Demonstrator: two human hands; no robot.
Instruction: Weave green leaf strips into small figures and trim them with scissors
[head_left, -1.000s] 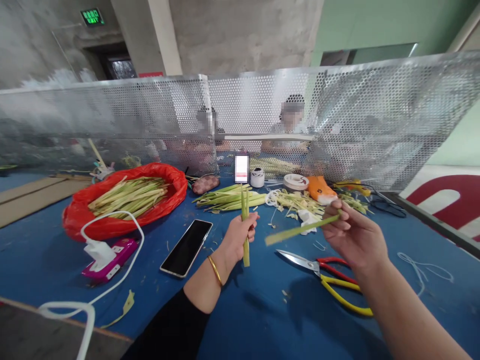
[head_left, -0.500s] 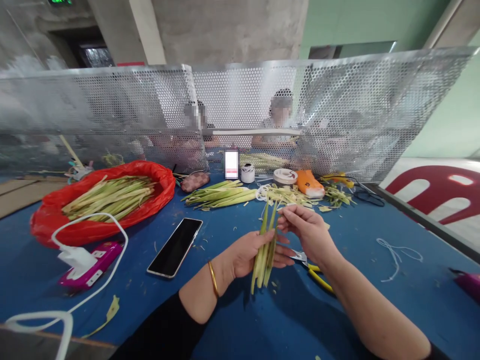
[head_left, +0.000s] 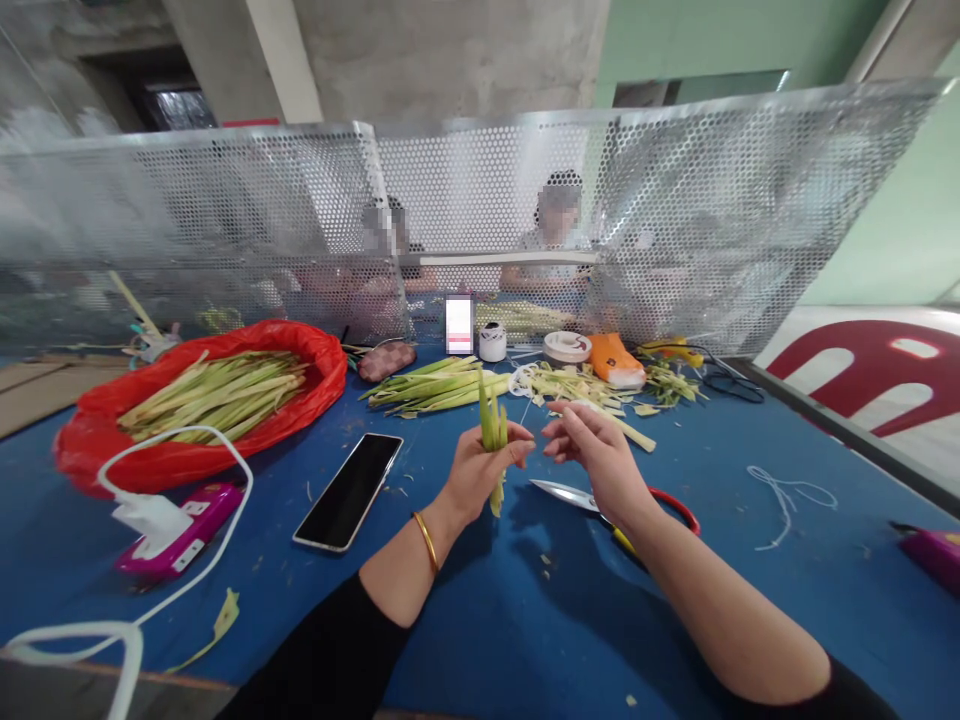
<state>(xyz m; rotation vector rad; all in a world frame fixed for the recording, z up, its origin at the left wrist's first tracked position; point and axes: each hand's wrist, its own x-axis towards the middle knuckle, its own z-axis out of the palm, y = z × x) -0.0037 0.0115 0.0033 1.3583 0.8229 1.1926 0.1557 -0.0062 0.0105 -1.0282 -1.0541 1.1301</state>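
My left hand [head_left: 476, 475] is closed around a small upright bundle of green leaf strips [head_left: 493, 428], their ends showing above and below the fist. To its right, my right hand [head_left: 592, 445] has thumb and fingertips pinched together; whatever is between them is too small to make out. A thin white thread [head_left: 526, 408] runs down between the hands from a loose tangle of white string [head_left: 520, 378]. Below my right hand and forearm lie scissors [head_left: 566, 494] with red and yellow handles, partly hidden by the wrist.
A red plastic bag [head_left: 330, 360] of leaf strips stands left, near a black phone [head_left: 349, 492] and a purple power strip [head_left: 202, 535]. More leaf strips [head_left: 427, 388], a tape roll [head_left: 567, 347] and an orange packet [head_left: 615, 360] lie along the perforated metal screen [head_left: 480, 190]. People sit behind it.
The leaf strips, fanned out before, are now gathered upright in my left fist, which has turned and moved slightly left. My right hand has drawn a little away from them, uncovering more of the scissors.
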